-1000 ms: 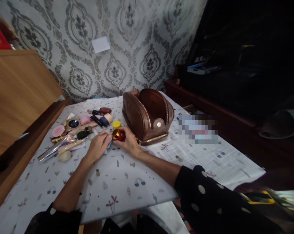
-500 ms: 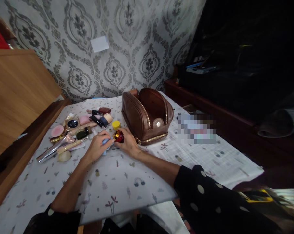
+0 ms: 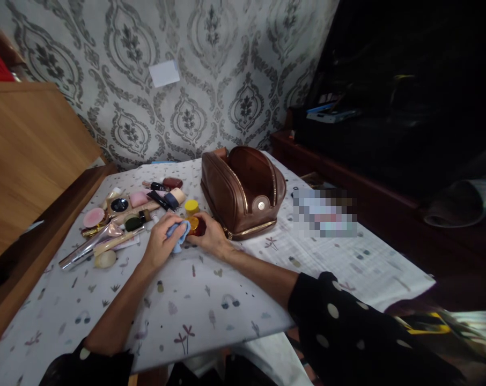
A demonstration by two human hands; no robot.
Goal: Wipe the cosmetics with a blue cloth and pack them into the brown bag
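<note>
My left hand (image 3: 162, 241) pinches a small blue cloth (image 3: 179, 241), which bunches against the side of a little red jar with a gold top (image 3: 193, 225). Fingers of my right hand (image 3: 211, 236) are closed round that jar from the right, hiding part of it. Just behind the jar stands a yellow-lidded container (image 3: 192, 207). Beyond my right hand is a brown leather toiletry bag (image 3: 237, 198), unzipped with its mouth wide apart and its dark inside showing.
Left of my hands lies a pile of cosmetics: a pink round compact (image 3: 94, 217), a silver tube (image 3: 80, 253), a beige sponge (image 3: 105, 259) and several others. A patterned white cloth (image 3: 211, 300) covers the table. Blurred items (image 3: 325, 213) lie at the right; a wooden panel (image 3: 34, 161) rises left.
The jar has turned in my right hand, so its gold top faces up more. More of the blue cloth shows in my left hand, spread against the jar.
</note>
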